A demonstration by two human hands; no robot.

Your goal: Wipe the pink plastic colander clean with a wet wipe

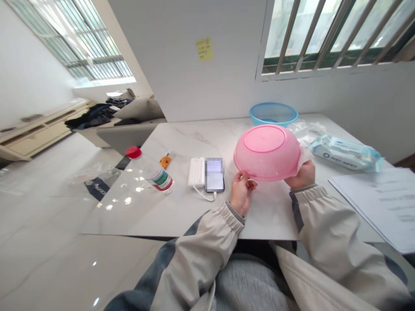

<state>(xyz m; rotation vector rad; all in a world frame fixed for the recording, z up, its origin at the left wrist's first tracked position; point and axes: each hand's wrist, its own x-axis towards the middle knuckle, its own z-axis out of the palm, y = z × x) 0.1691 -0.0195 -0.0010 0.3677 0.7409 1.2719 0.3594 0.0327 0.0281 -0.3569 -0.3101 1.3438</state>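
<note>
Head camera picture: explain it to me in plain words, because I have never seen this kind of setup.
There is no machine arm here, only a person's two bare hands. The single picture comes from a camera worn on the head, looking forward and down. The left hand holds the near edge of an upside-down pink basket. The right hand is at its right side, beside something thin and white; its grip is partly hidden. On the table are a red-capped bottle, a phone beside a white power bank, a blue basin, a wipes packet and papers.
</note>
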